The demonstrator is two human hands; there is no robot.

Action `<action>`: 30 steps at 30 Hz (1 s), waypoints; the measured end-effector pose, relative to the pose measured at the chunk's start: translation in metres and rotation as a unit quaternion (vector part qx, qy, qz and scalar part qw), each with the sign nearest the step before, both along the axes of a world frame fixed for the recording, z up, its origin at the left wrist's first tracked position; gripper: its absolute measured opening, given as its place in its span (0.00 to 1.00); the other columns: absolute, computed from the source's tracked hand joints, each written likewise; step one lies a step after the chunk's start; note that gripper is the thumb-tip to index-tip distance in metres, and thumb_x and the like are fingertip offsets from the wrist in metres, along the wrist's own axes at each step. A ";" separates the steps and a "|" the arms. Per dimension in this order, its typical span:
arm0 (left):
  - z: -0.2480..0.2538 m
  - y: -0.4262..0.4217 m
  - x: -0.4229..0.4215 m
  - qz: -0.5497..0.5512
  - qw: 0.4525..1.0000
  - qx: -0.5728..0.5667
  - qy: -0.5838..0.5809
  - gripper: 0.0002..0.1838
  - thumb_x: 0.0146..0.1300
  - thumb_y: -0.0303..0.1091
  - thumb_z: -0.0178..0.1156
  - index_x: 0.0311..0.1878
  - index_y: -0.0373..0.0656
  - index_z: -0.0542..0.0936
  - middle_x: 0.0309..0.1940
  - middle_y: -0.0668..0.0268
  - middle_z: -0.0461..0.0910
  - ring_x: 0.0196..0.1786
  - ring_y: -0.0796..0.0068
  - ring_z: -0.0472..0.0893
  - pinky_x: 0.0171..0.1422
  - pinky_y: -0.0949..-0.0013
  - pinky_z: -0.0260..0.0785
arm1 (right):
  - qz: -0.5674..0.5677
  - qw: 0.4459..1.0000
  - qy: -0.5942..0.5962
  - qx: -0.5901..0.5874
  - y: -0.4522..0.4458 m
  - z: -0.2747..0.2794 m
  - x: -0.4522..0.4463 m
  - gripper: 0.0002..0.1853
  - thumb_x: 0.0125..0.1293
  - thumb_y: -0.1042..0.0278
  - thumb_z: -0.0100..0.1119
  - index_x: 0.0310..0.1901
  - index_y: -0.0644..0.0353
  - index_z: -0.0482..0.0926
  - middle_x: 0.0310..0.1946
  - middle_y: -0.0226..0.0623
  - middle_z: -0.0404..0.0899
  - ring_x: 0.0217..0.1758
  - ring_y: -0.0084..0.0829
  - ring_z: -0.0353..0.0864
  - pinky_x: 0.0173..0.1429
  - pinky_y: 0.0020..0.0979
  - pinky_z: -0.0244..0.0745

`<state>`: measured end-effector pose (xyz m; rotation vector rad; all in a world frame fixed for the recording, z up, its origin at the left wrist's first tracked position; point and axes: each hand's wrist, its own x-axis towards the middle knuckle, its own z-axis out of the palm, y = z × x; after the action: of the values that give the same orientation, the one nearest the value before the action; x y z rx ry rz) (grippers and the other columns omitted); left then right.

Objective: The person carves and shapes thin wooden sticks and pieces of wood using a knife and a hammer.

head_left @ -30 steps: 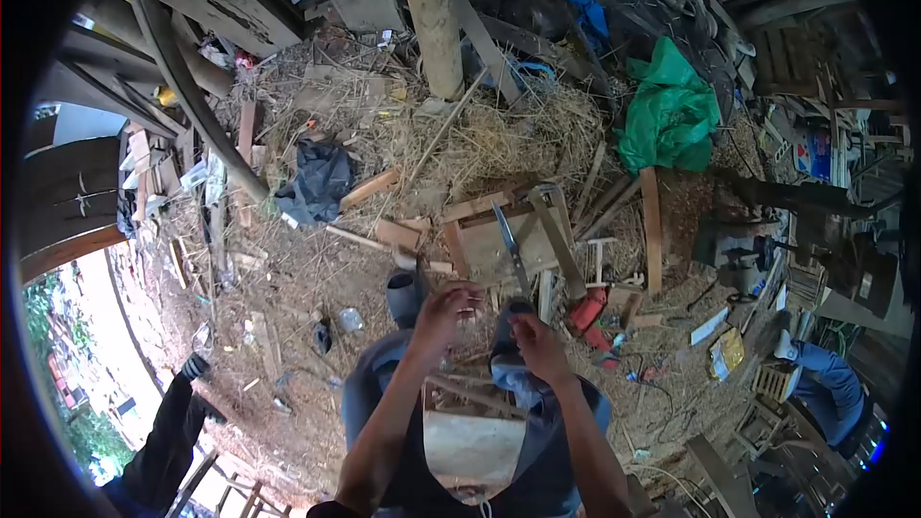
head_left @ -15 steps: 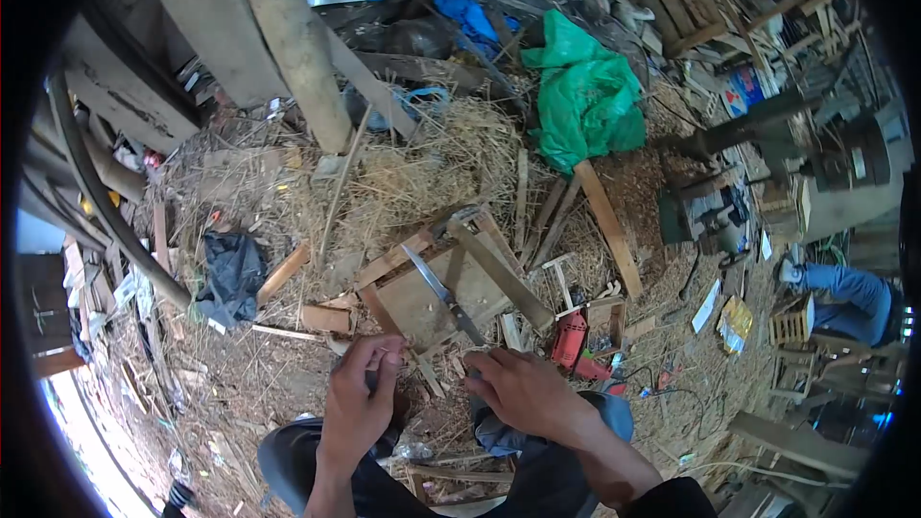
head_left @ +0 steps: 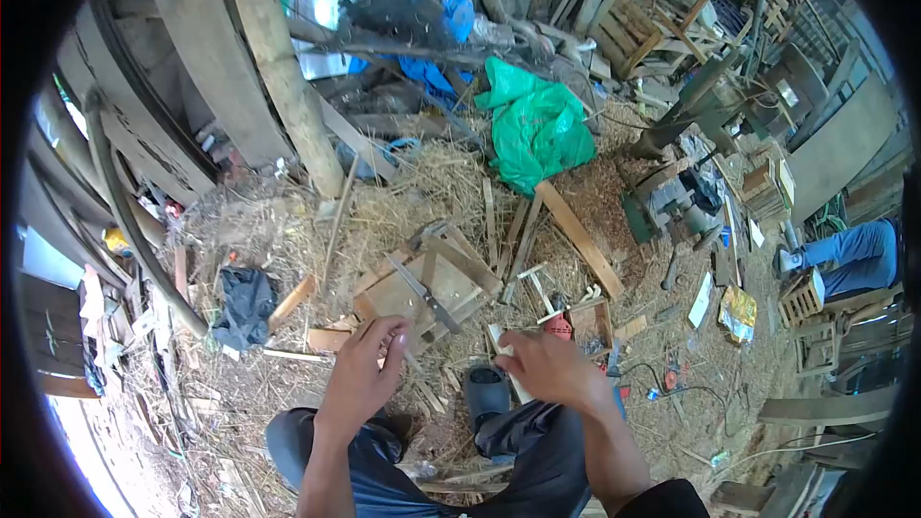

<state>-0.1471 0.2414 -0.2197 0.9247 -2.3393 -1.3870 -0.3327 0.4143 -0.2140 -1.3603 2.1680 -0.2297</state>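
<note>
On the left hand (head_left: 360,379), the fingers are bent, with the tips drawn close to the thumb; whether anything small is pinched there cannot be told. On the right hand (head_left: 556,374), the fingers are loosely curled, a narrow gap is left at the thumb, and nothing is seen to be held. Forward of both hands and between them, a knife (head_left: 420,294) is laid over a wooden panel (head_left: 384,301) on the ground, touched by neither. Its long axis is slanted: the blade is pointed forward and to the left, the dark handle back and to the right. By the handle's end, the right fingertips are seemingly a little nearer. Farther to the right, a red tool (head_left: 558,326) is partly hidden behind the right hand, just beside a small wooden box (head_left: 604,318).
</note>
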 end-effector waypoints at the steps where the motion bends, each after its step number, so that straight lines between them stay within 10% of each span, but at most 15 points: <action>1: 0.000 0.000 0.001 0.000 1.000 -0.011 0.002 0.10 0.65 0.27 0.55 0.48 0.37 0.76 0.40 0.53 0.79 0.42 0.54 0.80 0.46 0.62 0.72 | 0.000 1.000 0.002 -0.011 0.005 0.000 0.000 0.14 0.67 0.58 0.52 0.46 0.59 0.75 0.32 0.46 0.81 0.38 0.50 0.81 0.41 0.45 0.75; 8: -0.027 -0.030 0.000 -0.093 0.991 0.098 0.011 0.11 0.68 0.31 0.54 0.50 0.37 0.76 0.39 0.63 0.80 0.42 0.73 0.80 0.49 0.70 0.71 | 0.044 0.997 0.063 -0.008 0.008 -0.039 -0.014 0.15 0.65 0.56 0.52 0.46 0.56 0.77 0.38 0.46 0.82 0.42 0.48 0.81 0.47 0.47 0.74; 10: -0.041 -0.057 0.006 -0.122 0.985 0.124 -0.010 0.12 0.67 0.31 0.54 0.51 0.37 0.76 0.40 0.65 0.79 0.42 0.74 0.79 0.49 0.71 0.72 | 0.135 0.978 -0.148 0.057 -0.014 -0.049 -0.028 0.14 0.64 0.59 0.51 0.46 0.56 0.79 0.41 0.46 0.82 0.45 0.45 0.81 0.49 0.43 0.74; 15: -0.067 -0.109 0.059 -0.008 0.978 0.203 0.038 0.14 0.64 0.29 0.54 0.51 0.36 0.75 0.40 0.64 0.79 0.39 0.75 0.78 0.46 0.70 0.72 | 0.166 0.981 0.019 0.102 -0.035 -0.089 -0.017 0.14 0.60 0.63 0.52 0.42 0.59 0.81 0.40 0.47 0.82 0.45 0.45 0.81 0.50 0.41 0.75; 19: -0.091 -0.126 0.118 0.052 0.993 0.088 -0.061 0.11 0.60 0.31 0.55 0.43 0.37 0.79 0.34 0.63 0.80 0.37 0.75 0.79 0.42 0.68 0.73 | 0.169 0.975 -0.101 0.101 -0.046 -0.071 0.026 0.15 0.59 0.65 0.51 0.43 0.61 0.81 0.41 0.51 0.81 0.47 0.49 0.80 0.50 0.44 0.75; 21: -0.104 -0.126 0.142 -0.108 0.940 -0.212 -0.243 0.14 0.61 0.38 0.56 0.38 0.36 0.80 0.37 0.55 0.82 0.36 0.71 0.81 0.43 0.68 0.73 | 0.202 0.973 -0.066 0.093 -0.067 -0.075 0.040 0.14 0.59 0.66 0.50 0.41 0.62 0.81 0.41 0.52 0.81 0.47 0.49 0.80 0.50 0.45 0.74; 25: -0.122 -0.126 0.135 0.042 0.981 0.118 -0.150 0.13 0.56 0.36 0.55 0.36 0.36 0.81 0.44 0.52 0.81 0.51 0.53 0.78 0.52 0.58 0.72 | 0.166 0.986 0.003 0.009 -0.114 -0.088 0.066 0.11 0.60 0.66 0.49 0.35 0.62 0.80 0.36 0.50 0.82 0.45 0.49 0.81 0.49 0.47 0.74; 26: -0.148 -0.135 0.126 -0.106 0.951 -0.196 -0.213 0.13 0.54 0.37 0.57 0.36 0.37 0.81 0.42 0.52 0.81 0.48 0.52 0.80 0.53 0.56 0.72 | 0.169 0.986 0.001 -0.006 -0.124 -0.092 0.069 0.09 0.61 0.67 0.50 0.37 0.61 0.76 0.39 0.50 0.80 0.45 0.51 0.80 0.49 0.48 0.75; 30: -0.181 -0.104 0.082 0.016 0.987 0.016 -0.160 0.13 0.57 0.39 0.59 0.39 0.39 0.80 0.39 0.50 0.82 0.42 0.51 0.82 0.46 0.57 0.74 | 0.123 0.990 0.059 -0.019 -0.156 -0.124 0.073 0.10 0.60 0.69 0.53 0.43 0.61 0.72 0.49 0.54 0.75 0.47 0.53 0.79 0.50 0.48 0.76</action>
<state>-0.0652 0.1375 -0.4006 1.2728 -2.5204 -1.3522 -0.2594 0.2584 -0.3378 -1.6844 2.0716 -0.0984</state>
